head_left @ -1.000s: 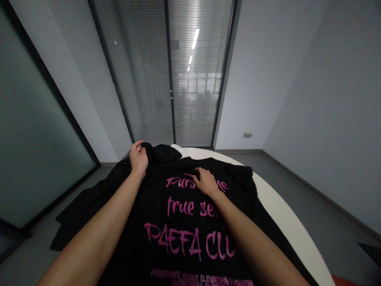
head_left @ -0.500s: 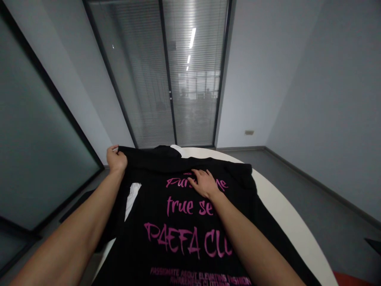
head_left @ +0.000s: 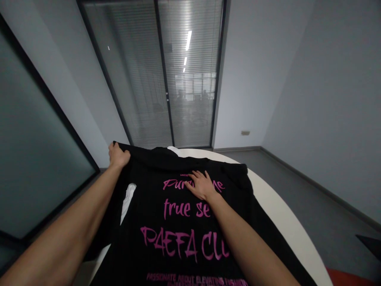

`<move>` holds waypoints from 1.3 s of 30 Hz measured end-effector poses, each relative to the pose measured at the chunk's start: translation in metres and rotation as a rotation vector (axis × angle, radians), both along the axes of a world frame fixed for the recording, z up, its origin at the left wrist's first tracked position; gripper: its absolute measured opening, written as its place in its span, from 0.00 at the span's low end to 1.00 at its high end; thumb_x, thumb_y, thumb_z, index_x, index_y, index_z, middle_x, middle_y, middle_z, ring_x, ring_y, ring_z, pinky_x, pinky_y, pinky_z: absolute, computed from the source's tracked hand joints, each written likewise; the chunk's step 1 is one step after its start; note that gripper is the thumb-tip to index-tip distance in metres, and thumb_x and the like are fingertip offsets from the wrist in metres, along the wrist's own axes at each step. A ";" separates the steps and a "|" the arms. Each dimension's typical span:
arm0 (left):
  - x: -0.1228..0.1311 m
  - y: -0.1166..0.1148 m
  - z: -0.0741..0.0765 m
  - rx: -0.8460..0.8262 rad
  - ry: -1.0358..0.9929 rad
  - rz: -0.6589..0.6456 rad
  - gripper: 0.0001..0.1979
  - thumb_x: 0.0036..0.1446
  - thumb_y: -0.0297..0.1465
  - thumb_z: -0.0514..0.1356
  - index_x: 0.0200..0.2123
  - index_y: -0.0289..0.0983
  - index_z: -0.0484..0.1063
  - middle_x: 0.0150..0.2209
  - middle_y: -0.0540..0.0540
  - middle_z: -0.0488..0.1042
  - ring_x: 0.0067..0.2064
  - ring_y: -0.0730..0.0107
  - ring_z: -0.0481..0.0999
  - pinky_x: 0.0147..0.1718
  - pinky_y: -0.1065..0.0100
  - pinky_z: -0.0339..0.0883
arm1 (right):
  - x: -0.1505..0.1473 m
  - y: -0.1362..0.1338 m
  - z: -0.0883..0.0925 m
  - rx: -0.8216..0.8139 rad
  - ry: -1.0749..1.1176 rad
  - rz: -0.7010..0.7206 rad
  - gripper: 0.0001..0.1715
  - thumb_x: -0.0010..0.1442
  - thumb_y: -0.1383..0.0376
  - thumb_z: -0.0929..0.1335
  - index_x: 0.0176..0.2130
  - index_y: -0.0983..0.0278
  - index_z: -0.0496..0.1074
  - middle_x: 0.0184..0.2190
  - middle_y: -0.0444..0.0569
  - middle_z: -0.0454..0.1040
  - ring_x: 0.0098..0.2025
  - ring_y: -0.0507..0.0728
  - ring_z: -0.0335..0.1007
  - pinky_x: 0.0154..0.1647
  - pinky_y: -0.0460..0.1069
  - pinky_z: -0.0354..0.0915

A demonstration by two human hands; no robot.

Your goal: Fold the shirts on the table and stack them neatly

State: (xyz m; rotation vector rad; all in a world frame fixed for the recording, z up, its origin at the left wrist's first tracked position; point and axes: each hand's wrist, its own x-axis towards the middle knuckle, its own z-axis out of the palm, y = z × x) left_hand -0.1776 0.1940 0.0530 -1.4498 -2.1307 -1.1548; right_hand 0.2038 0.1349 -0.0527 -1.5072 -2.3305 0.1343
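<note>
A black T-shirt (head_left: 154, 226) with pink lettering lies spread on a round white table (head_left: 285, 222). My left hand (head_left: 118, 155) is closed on the shirt's far left corner, a sleeve or shoulder edge, and holds it stretched out to the left above the table edge. My right hand (head_left: 201, 184) lies flat with fingers spread on the top line of the print, pressing the cloth to the table. A strip of white tabletop shows through a gap (head_left: 127, 196) under the pulled cloth.
Glass doors with blinds (head_left: 166, 79) stand beyond the table. A dark glass partition (head_left: 35, 151) runs along the left, a grey wall on the right. Something red (head_left: 351, 276) shows at the bottom right, and grey floor lies around the table.
My left hand pulled the bunched left corner of the shirt out to the left and spread it. My right hand stayed on the print, its fingers flattening.
</note>
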 end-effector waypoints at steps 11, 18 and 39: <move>0.125 -0.034 -0.029 -0.375 0.390 -0.229 0.22 0.63 0.32 0.53 0.60 0.36 0.68 0.65 0.36 0.61 0.62 0.46 0.64 0.57 0.50 0.63 | -0.001 0.003 -0.001 -0.009 0.046 -0.003 0.34 0.68 0.44 0.58 0.62 0.60 0.67 0.65 0.54 0.65 0.68 0.64 0.54 0.69 0.64 0.41; 0.179 -0.032 -0.069 -0.578 0.395 -0.458 0.23 0.69 0.40 0.46 0.60 0.41 0.69 0.56 0.40 0.74 0.57 0.50 0.71 0.54 0.52 0.64 | 0.015 0.010 0.011 0.110 0.167 -0.331 0.25 0.71 0.54 0.57 0.57 0.63 0.70 0.56 0.55 0.73 0.58 0.62 0.66 0.59 0.56 0.57; 0.213 -0.069 -0.104 -0.388 0.235 -0.473 0.13 0.67 0.38 0.52 0.48 0.38 0.70 0.47 0.40 0.75 0.50 0.55 0.73 0.53 0.56 0.62 | 0.036 0.009 0.007 0.086 0.214 -0.477 0.24 0.69 0.56 0.56 0.51 0.63 0.73 0.56 0.57 0.71 0.58 0.65 0.64 0.60 0.60 0.54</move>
